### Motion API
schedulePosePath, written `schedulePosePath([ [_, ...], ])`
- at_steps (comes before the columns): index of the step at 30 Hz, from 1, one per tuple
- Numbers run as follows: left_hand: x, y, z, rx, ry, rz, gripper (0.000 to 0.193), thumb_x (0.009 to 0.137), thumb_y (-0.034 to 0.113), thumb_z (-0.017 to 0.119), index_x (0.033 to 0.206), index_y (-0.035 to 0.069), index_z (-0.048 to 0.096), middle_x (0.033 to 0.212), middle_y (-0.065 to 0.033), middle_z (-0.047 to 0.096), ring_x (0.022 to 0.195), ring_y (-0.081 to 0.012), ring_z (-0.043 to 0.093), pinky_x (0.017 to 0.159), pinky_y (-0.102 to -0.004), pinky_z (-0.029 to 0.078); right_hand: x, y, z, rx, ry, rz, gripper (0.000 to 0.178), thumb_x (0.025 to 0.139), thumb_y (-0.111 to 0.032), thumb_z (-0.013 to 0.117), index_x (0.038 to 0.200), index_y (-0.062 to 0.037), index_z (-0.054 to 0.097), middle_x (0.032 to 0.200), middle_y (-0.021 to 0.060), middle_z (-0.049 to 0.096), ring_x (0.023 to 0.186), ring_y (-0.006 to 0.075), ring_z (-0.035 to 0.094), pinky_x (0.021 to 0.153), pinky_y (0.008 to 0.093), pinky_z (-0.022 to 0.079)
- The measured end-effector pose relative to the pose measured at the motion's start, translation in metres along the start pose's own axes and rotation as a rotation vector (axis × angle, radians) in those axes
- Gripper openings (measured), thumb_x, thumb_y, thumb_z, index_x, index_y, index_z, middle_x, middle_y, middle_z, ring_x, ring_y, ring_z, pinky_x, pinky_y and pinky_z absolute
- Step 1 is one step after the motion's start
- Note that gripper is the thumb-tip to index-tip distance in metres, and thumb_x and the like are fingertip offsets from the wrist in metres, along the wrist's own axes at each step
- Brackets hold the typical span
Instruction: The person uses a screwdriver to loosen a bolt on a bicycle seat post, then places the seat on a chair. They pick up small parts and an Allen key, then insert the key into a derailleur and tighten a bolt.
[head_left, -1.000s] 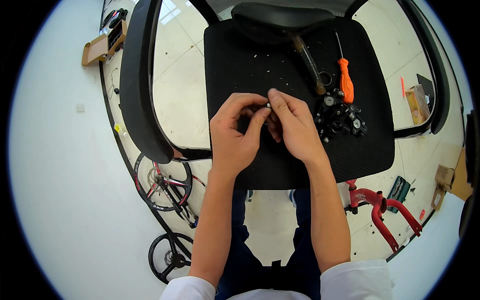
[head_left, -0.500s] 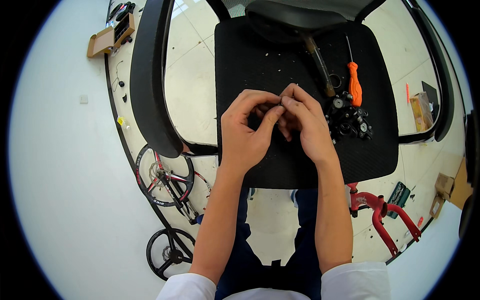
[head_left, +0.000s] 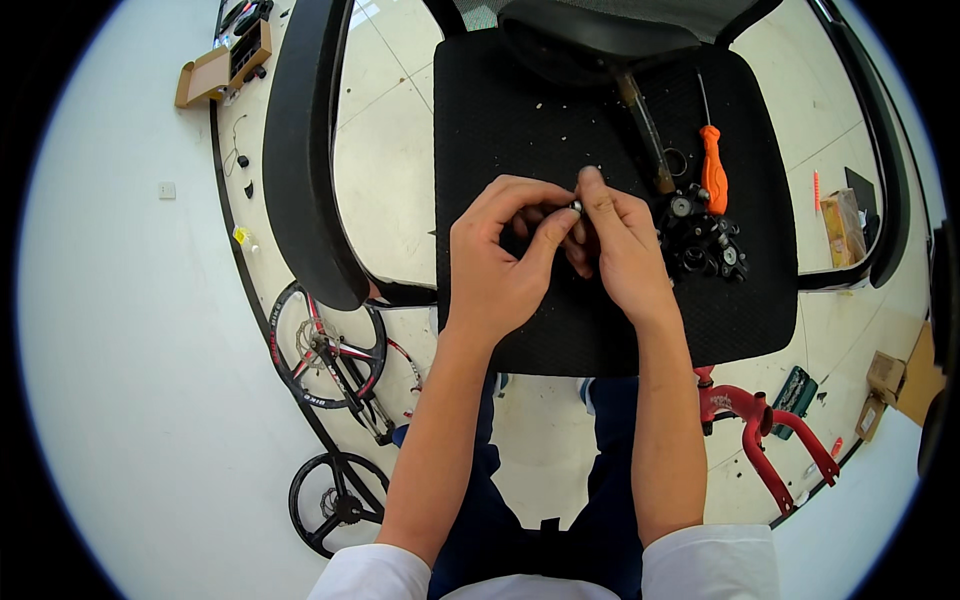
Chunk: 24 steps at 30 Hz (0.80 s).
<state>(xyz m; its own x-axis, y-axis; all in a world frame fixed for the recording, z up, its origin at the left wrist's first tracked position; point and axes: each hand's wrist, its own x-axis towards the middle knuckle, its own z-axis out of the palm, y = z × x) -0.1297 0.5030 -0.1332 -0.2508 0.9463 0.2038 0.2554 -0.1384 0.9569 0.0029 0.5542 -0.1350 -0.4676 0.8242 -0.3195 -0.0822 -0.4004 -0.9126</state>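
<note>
Over the chair seat, my left hand [head_left: 505, 260] pinches a small silvery metal part [head_left: 576, 207] between thumb and fingers. My right hand [head_left: 628, 245] is closed against the same part from the other side, its thumb pointing up beside it. Most of the part is hidden by my fingertips, so its exact kind does not show. Just right of my right hand lies a cluster of black metal bicycle parts [head_left: 700, 240]. An orange-handled screwdriver [head_left: 714, 170] rests above them, beside a bicycle saddle [head_left: 600, 35] with its seat post [head_left: 645, 125].
The black office chair seat [head_left: 480, 120] faces me between two armrests [head_left: 310, 150]. On the floor at left lie a spoked bicycle wheel [head_left: 375, 350], another black wheel [head_left: 345, 505] and an opened cardboard box [head_left: 205, 78]. At right are a red fork [head_left: 765, 425] and a green case [head_left: 796, 400].
My right thumb has shifted up and away from the left fingertips, so the silvery part shows between them. Both hands have moved slightly right in the picture.
</note>
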Motion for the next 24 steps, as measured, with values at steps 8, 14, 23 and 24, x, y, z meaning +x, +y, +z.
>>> schedulePosePath([
  [8, 0.001, -0.0011, 0.0023, -0.025, 0.069, -0.006, 0.011, 0.081, 0.001, 0.068, 0.092, 0.002, 0.069, 0.086, -0.0035, 0.065, 0.066, -0.0096, 0.052, 0.06, -0.0229, 0.04, -0.0023, -0.0043, -0.0005, 0.025, -0.044, -0.003, 0.029, 0.098, -0.034, 0.047, 0.086, -0.0076, 0.052, 0.061, -0.0018, 0.046, 0.051, 0.0071, 0.046, 0.047, 0.0217, 0.034],
  [14, 0.0006, 0.0016, 0.0047, -0.019, 0.073, -0.027, 0.011, 0.081, 0.002, 0.069, 0.092, 0.002, 0.069, 0.086, -0.0037, 0.065, 0.067, -0.0101, 0.052, 0.062, -0.0236, 0.04, -0.0033, -0.0088, 0.0014, 0.115, 0.006, -0.022, 0.027, 0.097, -0.03, 0.047, 0.082, -0.0078, 0.049, 0.058, -0.0017, 0.044, 0.048, 0.007, 0.043, 0.045, 0.0216, 0.033],
  [23, 0.0011, -0.0019, 0.0036, -0.008, 0.075, -0.013, 0.011, 0.082, 0.003, 0.069, 0.092, 0.002, 0.069, 0.086, -0.0036, 0.065, 0.065, -0.01, 0.052, 0.059, -0.0229, 0.039, -0.003, -0.0079, 0.0014, 0.108, -0.011, -0.008, 0.027, 0.098, -0.031, 0.047, 0.084, -0.0077, 0.05, 0.06, -0.0018, 0.046, 0.05, 0.0061, 0.043, 0.046, 0.0211, 0.033],
  [24, 0.0012, -0.002, 0.004, -0.018, 0.082, -0.009, 0.01, 0.082, 0.002, 0.069, 0.092, 0.002, 0.069, 0.085, -0.0036, 0.065, 0.065, -0.01, 0.052, 0.059, -0.023, 0.039, -0.0043, -0.0093, 0.0026, 0.098, -0.013, -0.011, 0.028, 0.099, -0.031, 0.046, 0.084, -0.0075, 0.05, 0.06, -0.002, 0.045, 0.05, 0.0058, 0.042, 0.045, 0.0209, 0.033],
])
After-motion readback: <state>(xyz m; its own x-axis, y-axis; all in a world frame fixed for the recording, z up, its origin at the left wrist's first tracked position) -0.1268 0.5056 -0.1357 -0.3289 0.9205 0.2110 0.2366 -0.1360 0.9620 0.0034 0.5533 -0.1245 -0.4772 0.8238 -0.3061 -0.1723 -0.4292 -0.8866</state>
